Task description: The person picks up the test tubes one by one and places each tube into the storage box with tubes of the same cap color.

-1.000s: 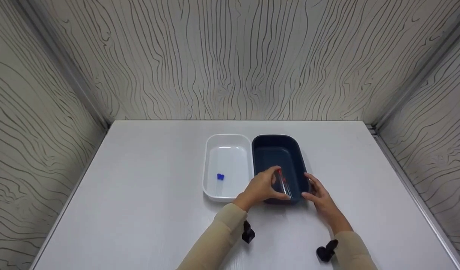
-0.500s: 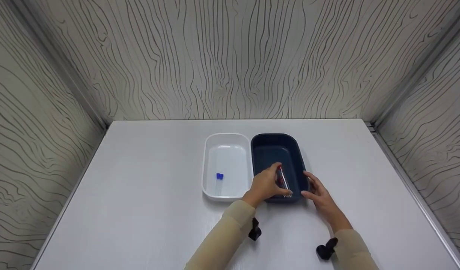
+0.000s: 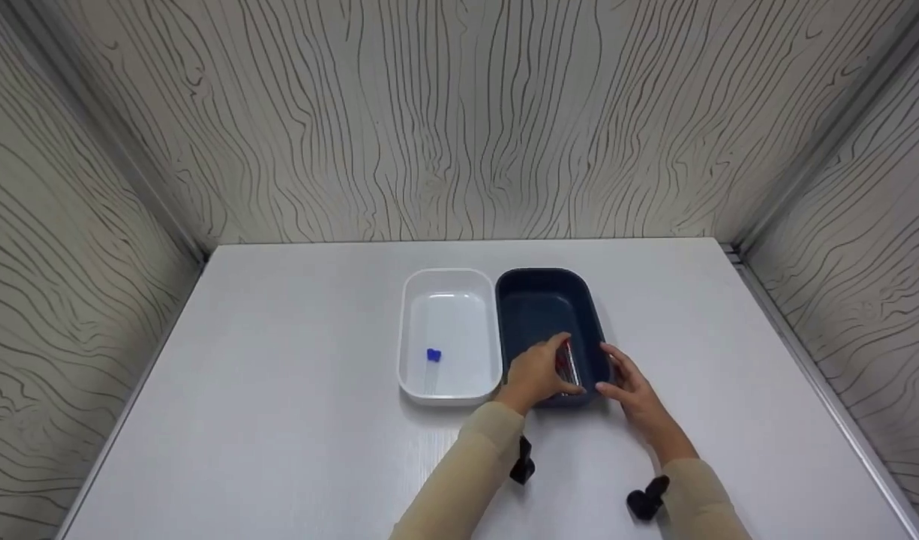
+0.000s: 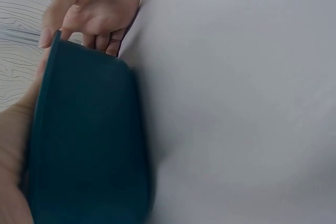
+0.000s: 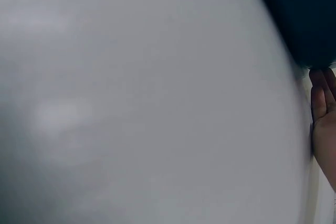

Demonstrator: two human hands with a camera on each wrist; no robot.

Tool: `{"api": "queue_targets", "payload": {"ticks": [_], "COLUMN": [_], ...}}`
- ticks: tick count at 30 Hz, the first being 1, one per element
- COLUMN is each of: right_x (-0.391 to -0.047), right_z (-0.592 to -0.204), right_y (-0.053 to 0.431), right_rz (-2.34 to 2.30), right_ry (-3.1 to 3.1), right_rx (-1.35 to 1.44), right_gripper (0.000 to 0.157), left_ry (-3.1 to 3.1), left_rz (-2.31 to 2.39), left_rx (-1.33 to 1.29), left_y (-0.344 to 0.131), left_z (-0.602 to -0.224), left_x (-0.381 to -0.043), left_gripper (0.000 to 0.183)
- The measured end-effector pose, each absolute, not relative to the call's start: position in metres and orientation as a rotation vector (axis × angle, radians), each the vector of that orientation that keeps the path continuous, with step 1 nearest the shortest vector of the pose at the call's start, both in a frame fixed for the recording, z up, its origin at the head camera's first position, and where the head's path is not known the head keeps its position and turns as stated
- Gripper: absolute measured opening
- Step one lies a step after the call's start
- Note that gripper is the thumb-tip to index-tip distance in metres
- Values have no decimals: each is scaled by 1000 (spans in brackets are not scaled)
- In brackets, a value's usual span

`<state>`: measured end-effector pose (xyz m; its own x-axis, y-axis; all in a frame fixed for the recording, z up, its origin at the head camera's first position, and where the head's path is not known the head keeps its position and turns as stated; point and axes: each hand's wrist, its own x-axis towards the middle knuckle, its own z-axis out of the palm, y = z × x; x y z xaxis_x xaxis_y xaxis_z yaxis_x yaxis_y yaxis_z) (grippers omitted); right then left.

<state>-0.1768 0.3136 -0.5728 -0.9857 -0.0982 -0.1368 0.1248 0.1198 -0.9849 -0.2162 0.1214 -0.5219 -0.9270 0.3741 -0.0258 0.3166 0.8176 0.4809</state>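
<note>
My left hand (image 3: pixel 536 371) reaches into the near part of the dark blue tray (image 3: pixel 538 315). Between its thumb and fingers it holds thin, clear test tubes with red caps (image 3: pixel 570 364), partly hidden by the fingers. My right hand (image 3: pixel 632 386) grips the tray's right rim near the front corner, thumb at the edge. In the left wrist view the thumb of the right hand (image 4: pixel 100 14) lies at the rim while its other fingers curl outside the tray wall (image 4: pixel 94 129). The right wrist view catches the tray (image 5: pixel 304 14) only at its upper right.
A white tray (image 3: pixel 451 289) stands directly left of the dark one, holding clear tubes with blue caps (image 3: pixel 433 355). Both trays are on a white table (image 3: pixel 301 360). Wood-patterned walls (image 3: pixel 444 135) enclose its back and sides.
My left hand, with the red-capped test tubes, has moved slightly rightward within the dark tray, its forearm following. The right hand keeps its grip on the rim. The head view has shifted a little.
</note>
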Motion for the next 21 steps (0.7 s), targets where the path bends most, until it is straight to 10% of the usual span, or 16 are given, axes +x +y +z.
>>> {"api": "queue_targets", "payload": {"ticks": [21], "right_x": [-174], "right_z": [-570], "right_y": [311], "right_rz": [-2008], "right_ry": [2206], "right_rx": [52], "right_gripper": [69], "left_ry": [2811], "left_rz": [655], "left_rx": [470], "left_y": [132], "left_z": [-522], "left_x": [-222], "left_gripper": [85]}}
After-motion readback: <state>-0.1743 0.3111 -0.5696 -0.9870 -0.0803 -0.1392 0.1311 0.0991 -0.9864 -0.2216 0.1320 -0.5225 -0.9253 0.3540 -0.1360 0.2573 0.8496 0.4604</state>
